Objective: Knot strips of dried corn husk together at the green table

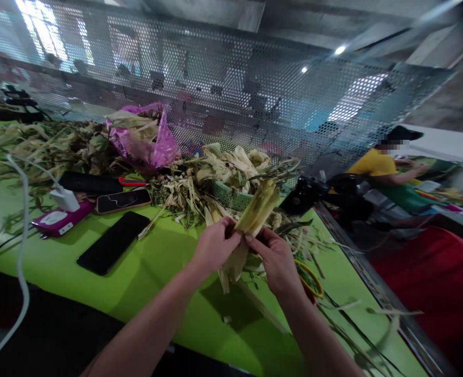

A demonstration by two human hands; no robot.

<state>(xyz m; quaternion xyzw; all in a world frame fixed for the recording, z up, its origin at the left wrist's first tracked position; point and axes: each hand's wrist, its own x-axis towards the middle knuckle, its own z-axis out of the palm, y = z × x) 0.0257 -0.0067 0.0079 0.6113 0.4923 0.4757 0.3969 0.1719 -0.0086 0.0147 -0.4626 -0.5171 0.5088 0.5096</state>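
At the left of the frame, a heap of dry husks [78,144] lies loose along the worktop [145,285], apparently not yet handled; right of it, the purple bag [147,152] stands open with more husks in it; below, towards left of centre, a black phone [113,243] lies flat; in the middle, the green basket [231,196] carries a pile of husks, so much material seems to be left; just below it at centre, the left hand [217,246] pinches the corn husk [259,207], its fingers closed on the near part; the right hand [276,262] grips the same husk from the other side, thumb on top; this piece looks partway through, broad and upright between both hands; at lower right, narrow strips [347,327] lie scattered, perhaps material already separated; no finished piece can be made out.
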